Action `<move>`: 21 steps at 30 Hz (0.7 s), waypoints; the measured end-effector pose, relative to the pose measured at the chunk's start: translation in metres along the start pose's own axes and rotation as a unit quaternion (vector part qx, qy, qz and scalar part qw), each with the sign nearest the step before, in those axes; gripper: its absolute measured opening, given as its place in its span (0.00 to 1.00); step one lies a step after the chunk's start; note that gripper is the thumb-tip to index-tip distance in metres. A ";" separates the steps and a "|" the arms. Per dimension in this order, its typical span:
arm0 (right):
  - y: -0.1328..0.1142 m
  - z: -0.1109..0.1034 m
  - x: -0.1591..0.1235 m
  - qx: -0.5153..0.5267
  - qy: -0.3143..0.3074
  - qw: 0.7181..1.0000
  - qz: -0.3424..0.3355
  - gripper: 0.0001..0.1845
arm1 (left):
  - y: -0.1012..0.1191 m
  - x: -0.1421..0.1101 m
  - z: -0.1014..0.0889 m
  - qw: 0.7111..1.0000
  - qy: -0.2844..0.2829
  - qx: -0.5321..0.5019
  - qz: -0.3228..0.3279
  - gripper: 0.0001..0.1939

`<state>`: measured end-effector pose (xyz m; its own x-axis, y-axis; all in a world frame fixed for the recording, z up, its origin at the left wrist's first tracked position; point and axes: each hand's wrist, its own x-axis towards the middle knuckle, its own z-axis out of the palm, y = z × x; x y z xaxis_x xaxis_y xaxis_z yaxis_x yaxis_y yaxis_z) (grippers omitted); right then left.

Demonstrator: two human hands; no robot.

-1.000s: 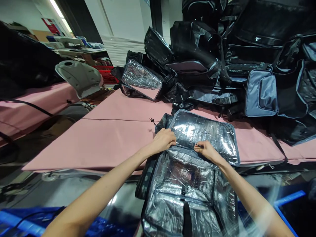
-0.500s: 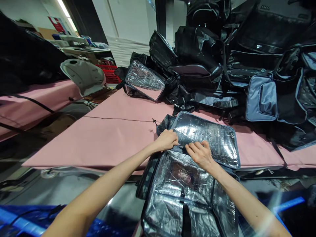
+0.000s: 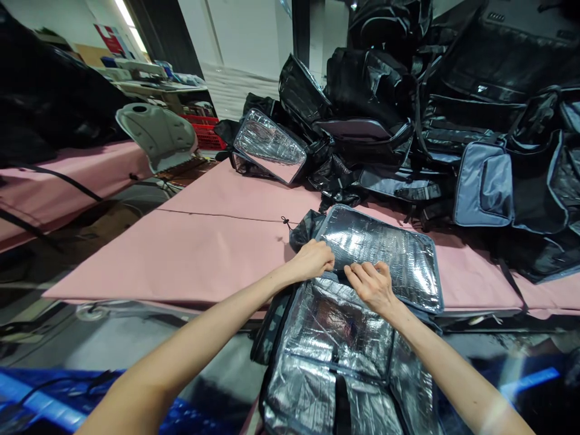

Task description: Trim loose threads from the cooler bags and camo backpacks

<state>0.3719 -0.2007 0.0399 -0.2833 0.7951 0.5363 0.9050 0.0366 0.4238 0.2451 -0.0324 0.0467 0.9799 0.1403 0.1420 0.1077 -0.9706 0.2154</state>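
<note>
An insulated bag (image 3: 317, 386) with a silver foil lining and a black strap inside stands open at the table's front edge. Its foil-lined lid (image 3: 385, 248), edged in grey, lies folded back on the pink table. At the seam between lid and body, my left hand (image 3: 313, 261) is closed in a fist, knuckles up, on the lid's near left edge. Just to the right, my right hand (image 3: 372, 285) has its fingers curled over the same edge. A small gap parts the two hands. Both sets of fingertips are hidden in the fold.
Black bags (image 3: 371, 96) are heaped along the back and right of the pink table (image 3: 217, 260). One foil-lined bag (image 3: 269, 145) lies tilted at the back. A grey chair (image 3: 158, 136) stands left, and blue plastic sheeting (image 3: 40, 399) lies at the lower left.
My left hand has slid a little to the right along the lid's edge, closer to my right hand. The camera view has shifted slightly; the bag looks much the same.
</note>
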 end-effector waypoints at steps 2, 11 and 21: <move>0.000 -0.001 0.000 0.019 0.007 1.000 0.006 0.12 | -0.004 0.005 0.003 1.000 -0.018 -0.017 -0.014 0.08; 0.000 0.007 0.005 -0.010 0.013 1.000 -0.001 0.12 | -0.004 0.010 -0.001 0.998 -0.051 -0.027 -0.038 0.08; 0.002 0.012 -0.001 0.065 0.014 0.996 0.054 0.08 | -0.007 0.009 0.002 0.998 -0.049 -0.035 -0.034 0.08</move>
<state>0.3775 -0.1946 0.0315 -0.1892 0.7821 0.5938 0.9637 0.0318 0.2653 0.2535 -0.0249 0.0450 0.9827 0.1823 0.0312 0.1658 -0.9429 0.2888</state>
